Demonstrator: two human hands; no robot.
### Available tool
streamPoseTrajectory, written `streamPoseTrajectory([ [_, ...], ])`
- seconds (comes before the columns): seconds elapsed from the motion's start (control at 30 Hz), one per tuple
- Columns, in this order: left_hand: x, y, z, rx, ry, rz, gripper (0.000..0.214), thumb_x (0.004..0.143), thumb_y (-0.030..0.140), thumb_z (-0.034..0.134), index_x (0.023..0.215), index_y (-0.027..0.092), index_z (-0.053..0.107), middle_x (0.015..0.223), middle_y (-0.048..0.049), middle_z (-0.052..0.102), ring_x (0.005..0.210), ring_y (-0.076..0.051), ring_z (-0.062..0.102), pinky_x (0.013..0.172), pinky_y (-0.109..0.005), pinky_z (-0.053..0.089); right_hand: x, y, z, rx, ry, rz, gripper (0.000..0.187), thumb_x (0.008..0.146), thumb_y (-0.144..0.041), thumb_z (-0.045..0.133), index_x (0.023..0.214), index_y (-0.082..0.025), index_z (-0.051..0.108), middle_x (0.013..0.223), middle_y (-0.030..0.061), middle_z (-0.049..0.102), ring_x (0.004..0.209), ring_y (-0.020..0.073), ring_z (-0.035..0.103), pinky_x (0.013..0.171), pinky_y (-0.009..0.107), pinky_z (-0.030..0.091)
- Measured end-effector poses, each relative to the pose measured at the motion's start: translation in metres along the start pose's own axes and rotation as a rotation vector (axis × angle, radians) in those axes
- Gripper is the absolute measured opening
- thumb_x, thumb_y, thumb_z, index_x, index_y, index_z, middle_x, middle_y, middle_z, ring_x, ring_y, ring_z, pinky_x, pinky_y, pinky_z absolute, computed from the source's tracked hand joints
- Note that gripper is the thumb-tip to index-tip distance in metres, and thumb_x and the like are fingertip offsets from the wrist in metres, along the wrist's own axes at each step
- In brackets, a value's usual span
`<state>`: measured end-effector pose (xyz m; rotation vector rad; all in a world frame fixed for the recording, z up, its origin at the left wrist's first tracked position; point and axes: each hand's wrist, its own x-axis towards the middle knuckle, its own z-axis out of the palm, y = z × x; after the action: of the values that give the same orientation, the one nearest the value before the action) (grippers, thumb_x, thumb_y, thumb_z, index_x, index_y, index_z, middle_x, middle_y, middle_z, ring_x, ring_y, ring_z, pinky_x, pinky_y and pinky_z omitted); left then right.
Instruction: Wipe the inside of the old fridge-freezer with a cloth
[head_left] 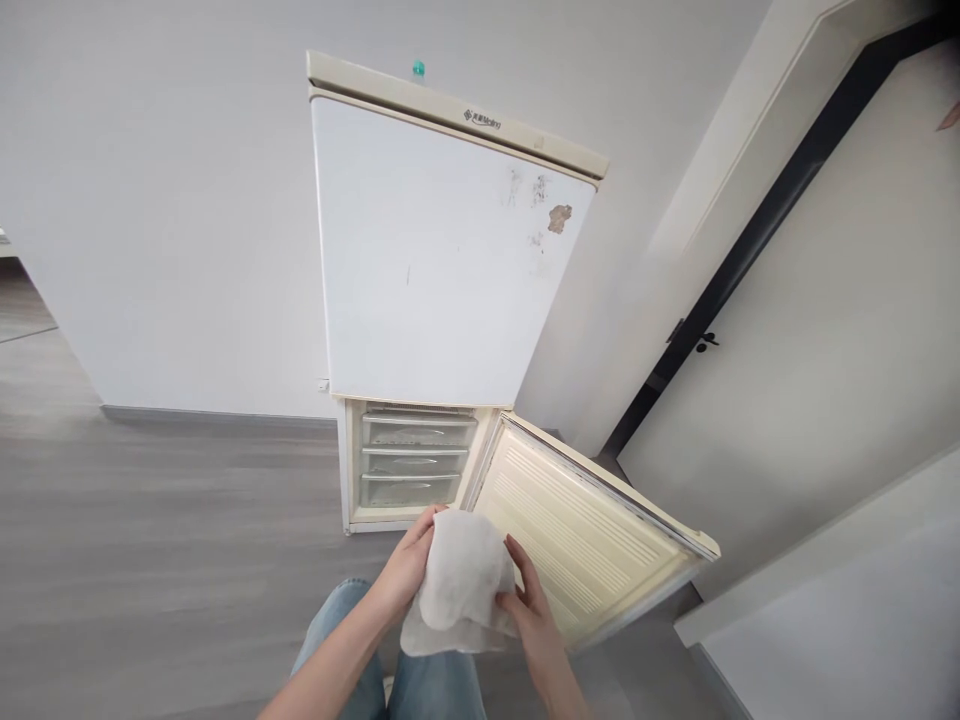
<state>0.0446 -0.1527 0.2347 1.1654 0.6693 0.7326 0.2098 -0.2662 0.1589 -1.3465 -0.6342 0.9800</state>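
Observation:
Between my two hands is a white cloth (463,570), folded over on itself, with its lower layer hanging toward my knees. My left hand (411,565) grips its left edge, the fingers mostly hidden behind it. At the right edge, my right hand (531,600) pinches the cloth between thumb and fingers. Just beyond stands a white fridge (442,250) with a closed upper door, marked by dark stains and a peeled patch. Its lower door (577,530) is swung out to the right, showing clear freezer drawers (416,462) stacked inside.
A bottle with a green cap (418,70) stands on top of the fridge. To the right is a pale door (810,330) with a black frame and handle. Grey wood-look floor (187,560) extends to the left, along a white wall (172,200).

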Motion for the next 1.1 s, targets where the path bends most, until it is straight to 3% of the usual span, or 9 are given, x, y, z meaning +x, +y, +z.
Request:
streamPoseTrajectory([
  [0.17,-0.004,0.009,-0.003,-0.072,0.000,-0.043,0.026,0.081,0.048,0.050,0.084,0.023,0.044,0.070,0.0082,0.042,0.060,-0.006,0.034,0.057,-0.020,0.030,-0.003,0.012,-0.006,-0.242,-0.120,-0.064,0.077,0.070,-0.029,0.062,0.143,-0.028,0.038,0.150,0.0071,0.037,0.116,0.0250,0.055,0.094,0.036,0.047],
  [0.37,-0.002,0.014,-0.001,0.133,0.004,-0.010,0.030,0.083,0.050,0.046,0.093,0.023,0.052,0.064,0.0083,0.046,0.057,-0.008,0.037,0.054,-0.021,0.031,-0.021,-0.008,0.025,-0.489,-0.087,-0.367,0.091,0.073,-0.039,0.072,0.149,-0.031,0.024,0.156,0.0044,0.023,0.143,0.0301,0.022,0.116,0.049,0.023],
  [0.47,-0.001,0.015,0.001,0.289,0.020,0.039,0.029,0.085,0.044,0.044,0.101,0.023,0.057,0.057,0.0083,0.046,0.054,-0.010,0.039,0.054,-0.024,0.030,-0.027,-0.011,0.044,-0.528,-0.118,-0.468,0.093,0.073,-0.037,0.075,0.150,-0.035,0.023,0.158,0.0023,0.018,0.144,0.0319,0.018,0.116,0.050,0.026],
  [0.57,-0.003,0.020,0.001,0.496,0.031,0.100,0.029,0.087,0.037,0.040,0.104,0.026,0.061,0.055,0.0067,0.050,0.054,-0.013,0.044,0.059,-0.026,0.033,-0.028,0.002,0.057,-0.578,-0.078,-0.576,0.095,0.073,-0.034,0.076,0.150,-0.036,0.021,0.158,0.0053,0.019,0.142,0.0347,0.024,0.111,0.051,0.035],
  [0.7,-0.005,0.028,0.000,0.822,0.030,0.113,0.036,0.089,0.031,0.030,0.108,0.029,0.060,0.073,-0.0014,0.068,0.068,-0.018,0.061,0.068,-0.030,0.039,-0.027,0.017,0.067,-0.628,-0.032,-0.702,0.101,0.069,-0.033,0.077,0.150,-0.033,0.016,0.156,0.0121,0.021,0.139,0.0381,0.029,0.102,0.055,0.043],
  [0.77,-0.005,0.031,-0.001,0.860,0.033,0.101,0.038,0.089,0.031,0.029,0.111,0.028,0.059,0.078,-0.0045,0.072,0.073,-0.021,0.064,0.069,-0.030,0.040,-0.027,0.018,0.069,-0.617,-0.011,-0.718,0.086,0.073,-0.033,0.073,0.146,-0.032,0.028,0.154,0.0120,0.025,0.138,0.0369,0.032,0.101,0.053,0.044],
  [0.9,-0.001,0.035,-0.004,0.857,0.057,0.102,0.040,0.089,0.032,0.027,0.113,0.028,0.058,0.082,-0.0064,0.073,0.081,-0.024,0.066,0.072,-0.032,0.041,-0.028,0.015,0.065,-0.595,0.080,-0.653,0.029,0.087,-0.027,0.053,0.116,-0.028,0.059,0.132,0.0111,0.052,0.121,0.0293,0.052,0.094,0.043,0.049],
  [1.0,0.001,0.036,-0.005,0.835,0.098,0.112,0.040,0.090,0.034,0.024,0.114,0.028,0.055,0.088,-0.0063,0.073,0.084,-0.024,0.066,0.075,-0.034,0.041,-0.032,0.017,0.066,-0.590,0.124,-0.707,0.025,0.089,-0.024,0.050,0.111,-0.026,0.061,0.115,0.0123,0.061,0.107,0.0264,0.060,0.087,0.039,0.051],
  [1.1,0.003,0.035,-0.004,0.796,0.080,0.124,0.039,0.090,0.033,0.024,0.114,0.029,0.055,0.086,-0.0030,0.072,0.079,-0.021,0.065,0.076,-0.032,0.042,-0.039,0.018,0.073,-0.636,0.003,-0.767,0.027,0.087,-0.021,0.051,0.110,-0.026,0.062,0.114,0.0113,0.062,0.105,0.0257,0.061,0.086,0.038,0.052],
])
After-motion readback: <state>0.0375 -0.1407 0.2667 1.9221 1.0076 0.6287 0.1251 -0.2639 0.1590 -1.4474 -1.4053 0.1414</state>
